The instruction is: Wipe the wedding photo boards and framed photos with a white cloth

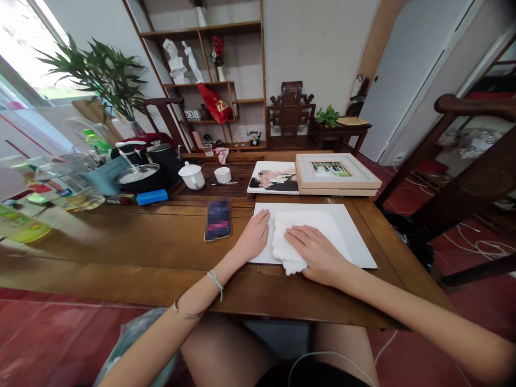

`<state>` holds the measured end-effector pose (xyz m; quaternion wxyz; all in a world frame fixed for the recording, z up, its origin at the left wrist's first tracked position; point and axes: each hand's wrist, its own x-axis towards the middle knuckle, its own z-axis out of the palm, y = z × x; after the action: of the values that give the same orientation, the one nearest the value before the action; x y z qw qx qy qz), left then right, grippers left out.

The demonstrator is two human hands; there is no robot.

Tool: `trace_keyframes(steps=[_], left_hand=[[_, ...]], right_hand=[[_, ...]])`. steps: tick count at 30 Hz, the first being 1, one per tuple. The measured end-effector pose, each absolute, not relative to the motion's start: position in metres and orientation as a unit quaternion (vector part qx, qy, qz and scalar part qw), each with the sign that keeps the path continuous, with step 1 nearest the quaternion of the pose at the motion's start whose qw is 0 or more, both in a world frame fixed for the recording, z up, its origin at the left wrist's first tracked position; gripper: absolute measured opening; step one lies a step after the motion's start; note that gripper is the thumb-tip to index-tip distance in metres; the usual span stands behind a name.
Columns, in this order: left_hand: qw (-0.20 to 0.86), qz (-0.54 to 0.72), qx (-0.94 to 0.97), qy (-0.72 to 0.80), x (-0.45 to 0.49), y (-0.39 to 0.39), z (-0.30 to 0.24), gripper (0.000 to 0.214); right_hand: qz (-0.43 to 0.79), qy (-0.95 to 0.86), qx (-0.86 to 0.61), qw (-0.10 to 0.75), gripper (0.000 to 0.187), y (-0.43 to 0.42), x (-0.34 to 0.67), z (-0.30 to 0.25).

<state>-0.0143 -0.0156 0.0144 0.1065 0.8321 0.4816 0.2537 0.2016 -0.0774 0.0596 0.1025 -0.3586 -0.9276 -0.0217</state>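
Observation:
A white flat panel (352, 250) lies on the wooden table in front of me. My left hand (253, 237) rests on the panel's left edge with its fingers stretched out, holding nothing. On the middle of the panel, my right hand (318, 252) presses down on a folded white cloth (281, 242), fingers over its top. One corner of the cloth hangs past the panel's near edge. A phone (217, 219) lies to the left of my left hand. Behind the panel are a photo print (274, 180) and a light wooden picture frame (338, 169).
A white lidded cup (191, 176) and a small white bowl (222, 174) stand on the tea tray behind the phone. A black kettle (163, 156), a blue box (152, 197) and several bottles crowd the left side. A dark wooden chair (463, 177) stands at right.

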Motion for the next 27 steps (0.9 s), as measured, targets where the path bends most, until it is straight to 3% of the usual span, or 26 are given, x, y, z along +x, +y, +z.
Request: trace_keyframes(steps=[8, 16, 21, 27], left_hand=[[0.122, 0.259, 0.836, 0.467, -0.017, -0.015, 0.014, 0.048], [0.114, 0.263, 0.866, 0.411, -0.020, -0.012, 0.015, 0.048], [0.121, 0.262, 0.841, 0.458, -0.020, -0.014, 0.014, 0.050], [0.106, 0.264, 0.832, 0.475, -0.016, -0.014, 0.011, 0.045]], right_hand=[[-0.092, -0.891, -0.436, 0.085, 0.054, -0.038, 0.171, 0.063], [-0.162, -0.913, -0.371, 0.049, 0.060, -0.100, 0.156, 0.055], [-0.117, -0.935, -0.333, 0.039, 0.065, -0.131, 0.175, 0.066], [-0.071, -0.917, -0.389, 0.041, 0.062, -0.103, 0.199, 0.076]])
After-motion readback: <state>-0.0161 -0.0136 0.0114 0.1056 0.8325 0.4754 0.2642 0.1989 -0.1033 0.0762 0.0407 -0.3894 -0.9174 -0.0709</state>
